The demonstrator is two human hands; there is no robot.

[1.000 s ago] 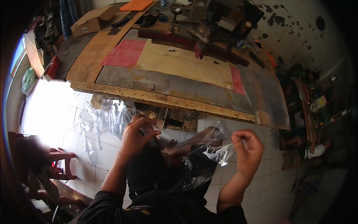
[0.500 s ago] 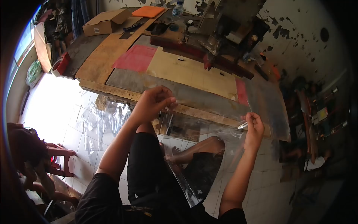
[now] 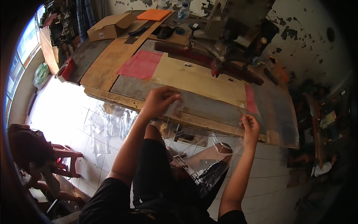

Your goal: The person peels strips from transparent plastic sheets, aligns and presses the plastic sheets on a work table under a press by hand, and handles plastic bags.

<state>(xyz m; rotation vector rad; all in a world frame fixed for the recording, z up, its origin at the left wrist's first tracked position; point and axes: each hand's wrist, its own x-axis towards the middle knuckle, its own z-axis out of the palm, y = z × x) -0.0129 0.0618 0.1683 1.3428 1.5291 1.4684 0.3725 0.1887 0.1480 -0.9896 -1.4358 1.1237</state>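
A clear plastic sheet [image 3: 203, 173] hangs between my two hands, over my lap and in front of the table edge. My left hand [image 3: 162, 100] pinches its left upper part above the wooden edge, thumb against fingers. Its right upper part is pinched by my right hand [image 3: 250, 125], near the table's right front. Behind them a yellow panel [image 3: 201, 80] with red ends [image 3: 141, 64] lies on the grey tabletop [image 3: 134, 87]. A dark red bar [image 3: 203, 58] of a machine stretches over the panel's back edge.
A cardboard box [image 3: 112, 27], orange sheet [image 3: 154, 15] and bottle [image 3: 183, 12] stand at the back. A tape roll [image 3: 66, 70] sits at the left corner. Clear plastic pieces [image 3: 102, 128] hang below the edge. One person [image 3: 33, 149] is by a red stool [image 3: 67, 160].
Both hands have moved up and forward from my lap to the table edge, raising the plastic sheet with them. The sheet's lower part has swung and folded. The camera view has shifted.
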